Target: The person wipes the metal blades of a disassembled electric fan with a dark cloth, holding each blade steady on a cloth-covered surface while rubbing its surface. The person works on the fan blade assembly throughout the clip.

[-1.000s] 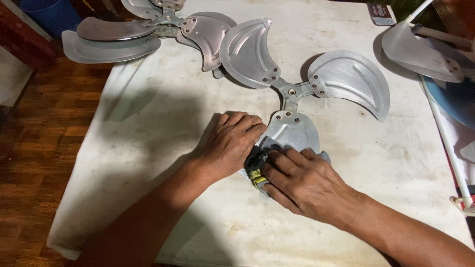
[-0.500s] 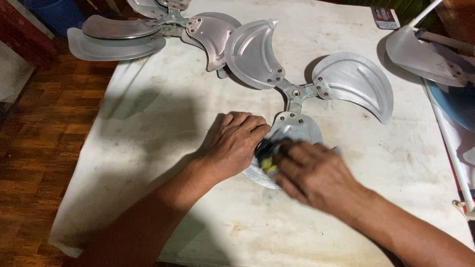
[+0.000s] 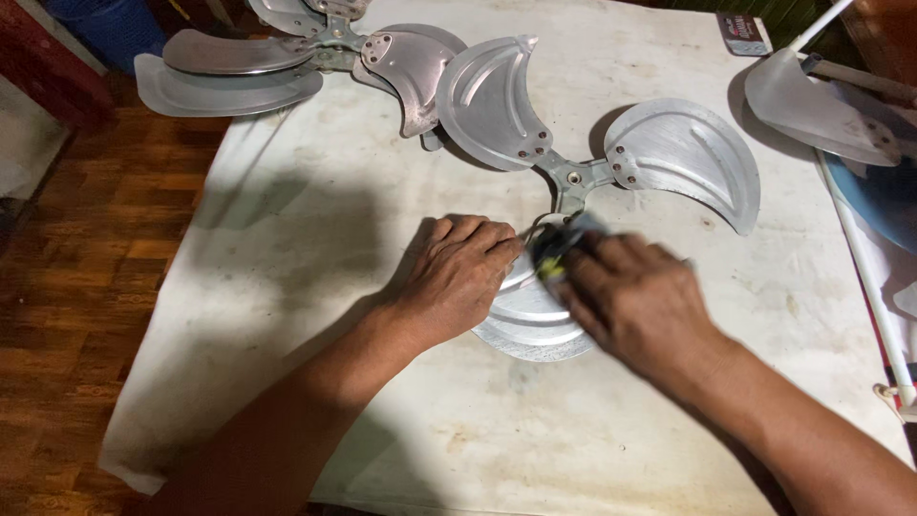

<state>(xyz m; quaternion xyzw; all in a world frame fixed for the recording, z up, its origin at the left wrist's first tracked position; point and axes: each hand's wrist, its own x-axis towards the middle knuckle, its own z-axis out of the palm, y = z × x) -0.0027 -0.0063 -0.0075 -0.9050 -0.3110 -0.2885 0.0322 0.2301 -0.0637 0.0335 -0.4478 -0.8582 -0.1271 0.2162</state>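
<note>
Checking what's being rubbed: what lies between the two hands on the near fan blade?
In the head view, a small dark and yellow pad, blurred, lies between the left hand and right hand, on the near blade.

Right hand (image 3: 635,306) farther up blade (image 3: 530,320)

My right hand (image 3: 630,301) grips a small pad (image 3: 554,253) on the near blade (image 3: 530,320) of the fan blade set (image 3: 583,177). My left hand (image 3: 458,277) lies just left of the grip. A second blade set (image 3: 315,53) lies far behind-left on the table (image 3: 306,239).
</note>
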